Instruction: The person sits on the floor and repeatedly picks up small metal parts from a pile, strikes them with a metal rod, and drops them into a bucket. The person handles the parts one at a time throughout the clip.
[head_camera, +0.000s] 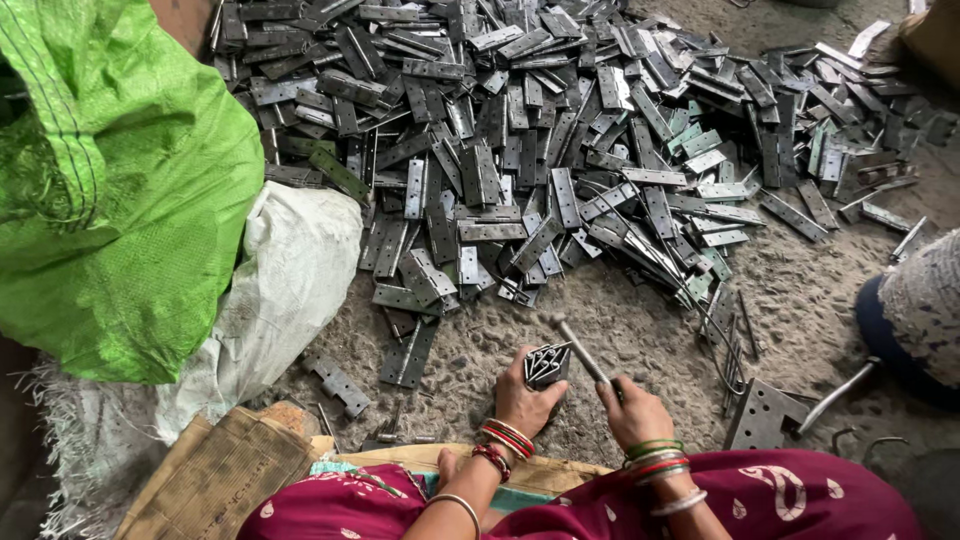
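Note:
My left hand (525, 398) grips a small stack of grey metal hinges (547, 364), held upright on the dirt floor. My right hand (634, 408) is closed around the handle of a small hammer (578, 348), whose head points up and left just above the stack. Both wrists wear red and green bangles. A big heap of loose metal hinges (560, 130) covers the floor in front of me.
A green woven sack (120, 190) and a white sack (285, 280) lie at the left. A perforated metal plate (762, 415) and bent wire pins lie at the right. Another person's patterned sleeve (925, 305) shows at the right edge. Folded cardboard (215, 480) sits by my knee.

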